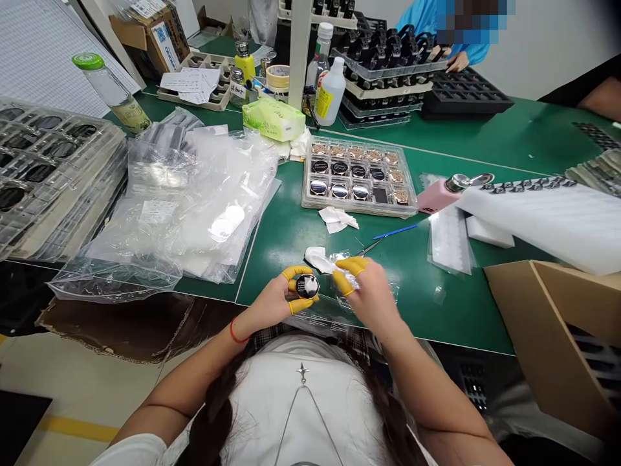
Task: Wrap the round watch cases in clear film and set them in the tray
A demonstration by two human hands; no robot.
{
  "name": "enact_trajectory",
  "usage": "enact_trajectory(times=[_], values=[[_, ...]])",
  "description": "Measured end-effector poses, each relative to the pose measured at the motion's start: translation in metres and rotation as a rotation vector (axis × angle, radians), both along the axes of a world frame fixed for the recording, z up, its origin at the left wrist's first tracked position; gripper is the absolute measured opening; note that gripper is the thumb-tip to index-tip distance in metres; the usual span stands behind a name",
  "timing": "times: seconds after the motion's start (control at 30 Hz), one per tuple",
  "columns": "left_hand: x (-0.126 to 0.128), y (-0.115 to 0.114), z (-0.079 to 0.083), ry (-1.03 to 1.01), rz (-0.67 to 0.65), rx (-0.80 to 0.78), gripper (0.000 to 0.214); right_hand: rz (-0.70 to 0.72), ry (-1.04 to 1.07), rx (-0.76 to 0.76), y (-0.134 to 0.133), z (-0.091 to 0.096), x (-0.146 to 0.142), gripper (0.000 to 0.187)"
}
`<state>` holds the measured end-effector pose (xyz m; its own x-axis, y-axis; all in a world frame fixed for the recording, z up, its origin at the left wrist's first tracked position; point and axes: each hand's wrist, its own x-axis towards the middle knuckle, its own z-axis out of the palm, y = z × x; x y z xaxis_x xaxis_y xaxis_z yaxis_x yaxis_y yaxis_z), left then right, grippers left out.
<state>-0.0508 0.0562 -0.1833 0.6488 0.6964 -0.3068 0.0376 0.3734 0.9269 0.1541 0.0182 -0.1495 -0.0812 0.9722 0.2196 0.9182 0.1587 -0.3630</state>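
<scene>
Your left hand (274,301) holds a flat, round, black-and-silver disc (307,286) by its rim, with the yellow rubber finger cots (299,305) closed narrowly around it. Being round, the disc has no long axis; its dark face tilts up toward you. It sits over the near part of the green work mat (436,310), close to the mat's front edge.

Your right hand (371,299) is just beside the disc, its fingers pinched on crumpled clear plastic film (391,291). A white cloth wipe (320,260) touches the film's far side. Just ahead lie slim metal tweezers (371,247) and a thin blue-handled tool (395,232).

Your open room is the green mat to your right, up to a tan cardboard box (548,323) at the mat's edge. Farther ahead sits a clear tray of round black and gold parts (359,178), beside a pink bottle with a steel top (451,194) and a white foam sheet (533,220). Clear plastic bags (184,207) are piled to your left. At the far side of the bench, a co-worker's hand (458,61) rests by stacked black trays (466,94).
</scene>
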Motion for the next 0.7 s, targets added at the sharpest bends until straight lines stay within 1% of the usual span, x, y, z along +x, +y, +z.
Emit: enact_trajectory(times=[0.1,0.13,0.2,0.27,0.3,0.37,0.4,0.43,0.5,0.53,0.57,0.6,0.63,0.7], values=[[0.001,0.002,-0.002,-0.011,-0.033,-0.012,0.055,-0.262,-0.233,-0.133,-0.003,-0.013,0.04,0.034],[0.002,0.003,-0.002,-0.019,-0.046,-0.008,0.054,-0.321,-0.274,-0.191,-0.004,-0.02,0.052,0.039],[0.005,0.005,-0.004,-0.034,-0.064,-0.006,0.053,-0.37,-0.266,-0.278,-0.007,-0.031,0.068,0.041],[0.008,0.006,-0.005,-0.041,-0.064,-0.005,0.052,-0.376,-0.199,-0.306,-0.011,-0.037,0.073,0.031],[0.01,0.007,-0.006,-0.043,-0.062,-0.005,0.051,-0.388,-0.158,-0.294,-0.013,-0.037,0.07,0.027],[0.013,0.007,-0.006,-0.041,-0.058,-0.003,0.049,-0.404,-0.033,-0.216,-0.018,-0.031,0.056,0.024],[0.014,0.007,-0.006,-0.037,-0.059,0.001,0.048,-0.375,0.057,-0.161,-0.021,-0.026,0.045,0.022],[0.015,0.007,-0.006,-0.033,-0.061,0.005,0.047,-0.307,0.151,-0.101,-0.023,-0.021,0.033,0.02],[0.015,0.006,-0.005,-0.023,-0.068,0.02,0.047,-0.086,0.285,0.0,-0.026,-0.014,0.006,0.015],[0.015,0.006,-0.005,-0.018,-0.077,0.031,0.048,0.024,0.308,0.038,-0.026,-0.012,-0.007,0.015],[0.014,0.006,-0.006,-0.016,-0.085,0.046,0.048,0.103,0.304,0.069,-0.025,-0.012,-0.018,0.016],[0.013,0.006,-0.006,-0.014,-0.092,0.065,0.048,0.146,0.283,0.092,-0.023,-0.014,-0.027,0.017],[0.013,0.006,-0.006,-0.01,-0.098,0.089,0.047,0.156,0.257,0.108,-0.02,-0.017,-0.033,0.018],[0.012,0.006,-0.007,-0.002,-0.103,0.133,0.045,0.116,0.211,0.123,-0.012,-0.024,-0.038,0.019]])
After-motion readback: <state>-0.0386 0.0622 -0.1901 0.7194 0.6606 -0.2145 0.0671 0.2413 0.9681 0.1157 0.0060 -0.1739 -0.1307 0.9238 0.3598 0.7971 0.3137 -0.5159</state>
